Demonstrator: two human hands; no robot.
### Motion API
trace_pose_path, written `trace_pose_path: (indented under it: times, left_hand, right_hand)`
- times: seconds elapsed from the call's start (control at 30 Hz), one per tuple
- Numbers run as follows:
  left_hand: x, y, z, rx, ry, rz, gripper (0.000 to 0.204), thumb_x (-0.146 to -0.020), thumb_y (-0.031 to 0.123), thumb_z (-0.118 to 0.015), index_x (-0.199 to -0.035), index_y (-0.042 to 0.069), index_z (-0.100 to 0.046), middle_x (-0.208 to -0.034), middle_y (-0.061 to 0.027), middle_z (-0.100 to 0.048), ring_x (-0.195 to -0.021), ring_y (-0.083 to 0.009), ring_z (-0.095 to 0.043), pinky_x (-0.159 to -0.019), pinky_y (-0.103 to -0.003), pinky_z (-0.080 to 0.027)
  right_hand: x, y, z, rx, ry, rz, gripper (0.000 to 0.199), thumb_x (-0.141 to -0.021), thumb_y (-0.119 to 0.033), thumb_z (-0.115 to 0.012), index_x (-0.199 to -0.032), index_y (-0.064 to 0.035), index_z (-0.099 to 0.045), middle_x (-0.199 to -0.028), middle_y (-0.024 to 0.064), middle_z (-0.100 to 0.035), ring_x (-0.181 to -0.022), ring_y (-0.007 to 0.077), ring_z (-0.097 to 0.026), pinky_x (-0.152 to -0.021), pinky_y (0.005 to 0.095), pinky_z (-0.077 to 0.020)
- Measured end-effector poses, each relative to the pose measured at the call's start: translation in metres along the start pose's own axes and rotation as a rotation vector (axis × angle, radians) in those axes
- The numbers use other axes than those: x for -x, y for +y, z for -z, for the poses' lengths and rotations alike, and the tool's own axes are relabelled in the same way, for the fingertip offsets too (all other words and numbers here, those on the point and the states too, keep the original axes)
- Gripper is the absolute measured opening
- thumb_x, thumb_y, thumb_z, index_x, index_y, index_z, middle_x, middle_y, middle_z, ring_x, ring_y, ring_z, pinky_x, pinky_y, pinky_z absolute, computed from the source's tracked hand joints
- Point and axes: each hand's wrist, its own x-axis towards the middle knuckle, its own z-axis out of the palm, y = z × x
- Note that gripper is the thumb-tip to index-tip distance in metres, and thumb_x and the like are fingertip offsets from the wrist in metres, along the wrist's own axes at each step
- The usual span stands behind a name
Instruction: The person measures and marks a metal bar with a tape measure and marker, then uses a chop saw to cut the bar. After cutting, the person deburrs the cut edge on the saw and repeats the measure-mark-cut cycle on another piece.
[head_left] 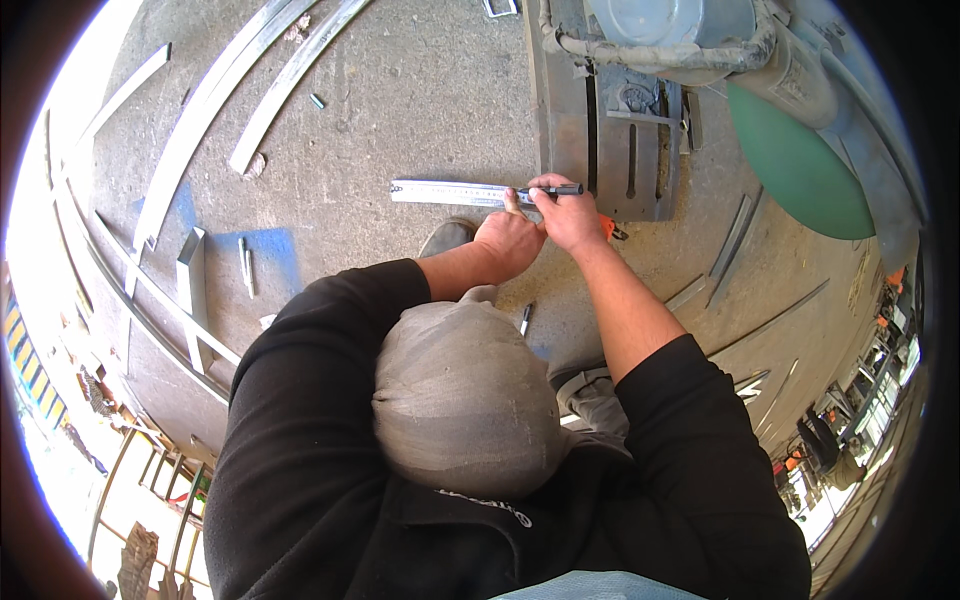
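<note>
My left hand (pixel 512 246) is closed on the right part of a silver ruler (pixel 450 192), with a finger pressed on its face. The ruler has fine scale marks and lies crosswise in front of me; whether a metal strip sits under it I cannot tell. My right hand (pixel 572 218) pinches a black marker pen (pixel 556 190) over the ruler's right end, and the two hands touch or nearly touch. Partly hidden behind my right wrist is an orange object (pixel 606 226). My bent knee (pixel 465 395) in grey trousers is below the hands.
Long metal strips (pixel 215 110) lie on the concrete floor at the left, near a short metal channel (pixel 190 262) and pens (pixel 246 266). A slotted metal machine base (pixel 632 160) stands right of my hands, beside a green disc (pixel 800 165). More bars (pixel 733 240) lie at right.
</note>
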Motion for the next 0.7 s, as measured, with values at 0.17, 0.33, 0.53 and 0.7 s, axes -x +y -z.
trace_pose_path:
  times: [0.17,0.33,0.53,0.7]
  left_hand:
    - [-0.0006,0.0001,-0.0047,-0.016,0.058,0.004,0.041,-0.101,0.016,-0.050,-0.139,0.002,-0.060,-0.137,-0.0572,-0.043,-0.124,-0.0529,-0.064,-0.087,-0.046,-0.062]
    - [0.0024,0.0013,-0.0050,-0.065,0.127,0.003,0.036,-0.098,0.017,-0.055,-0.123,0.000,-0.073,-0.141,-0.0577,-0.037,-0.113,-0.0447,-0.073,-0.081,-0.041,-0.063]
    - [0.0027,0.0007,-0.0011,-0.014,0.080,0.008,0.034,-0.097,0.017,-0.056,-0.121,0.002,-0.075,-0.141,-0.0576,-0.037,-0.108,-0.0433,-0.075,-0.081,-0.041,-0.063]
    - [0.0021,0.0020,0.0031,0.061,0.027,0.049,0.055,-0.102,0.015,-0.048,-0.155,0.007,-0.041,-0.136,-0.0549,-0.046,-0.122,-0.0523,-0.064,-0.088,-0.047,-0.061]
  right_hand:
    - [0.0008,-0.0028,-0.0002,0.006,-0.011,-0.047,0.019,-0.099,-0.018,-0.069,-0.111,-0.0045,-0.073,-0.099,0.0100,-0.078,-0.086,0.0201,-0.074,-0.078,0.0349,-0.0579]
    - [0.0002,0.0002,-0.0026,-0.002,0.010,-0.011,0.019,-0.099,-0.017,-0.068,-0.112,-0.0042,-0.073,-0.099,0.0101,-0.078,-0.089,0.0206,-0.074,-0.081,0.0346,-0.0577]
    - [0.0005,0.0004,-0.0060,-0.033,0.068,0.013,0.019,-0.099,-0.015,-0.067,-0.112,-0.0032,-0.074,-0.102,0.0101,-0.078,-0.095,0.0216,-0.074,-0.086,0.0338,-0.0570]
    - [0.0088,-0.0005,-0.0004,-0.399,0.078,-0.063,0.019,-0.102,-0.011,-0.062,-0.111,0.0021,-0.072,-0.102,0.0115,-0.077,-0.097,0.0221,-0.075,-0.087,0.0340,-0.0569]
